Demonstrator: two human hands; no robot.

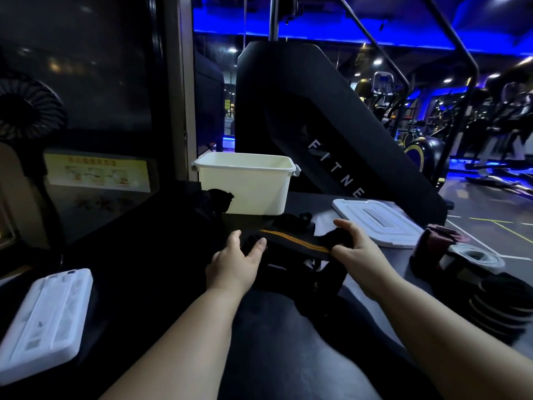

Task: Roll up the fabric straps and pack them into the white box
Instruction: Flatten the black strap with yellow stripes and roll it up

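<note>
A black fabric strap with orange stripes point(297, 242) stretches across the dark table between my hands. My left hand point(235, 264) grips its left end, fingers and thumb curled around the dark fabric. My right hand point(356, 246) grips the right end, where the strap is bunched into a roll. The open white box point(245, 186) stands behind them at the far side of the table. More black straps point(294, 219) lie in a heap just in front of the box.
The box's white lid point(377, 222) lies flat at the right. Rolled straps sit at the far right: a red one point(435, 238), a white one point(473, 256), a black one point(501, 304). A white flat pad point(43, 321) lies at near left. A black gym machine rises behind.
</note>
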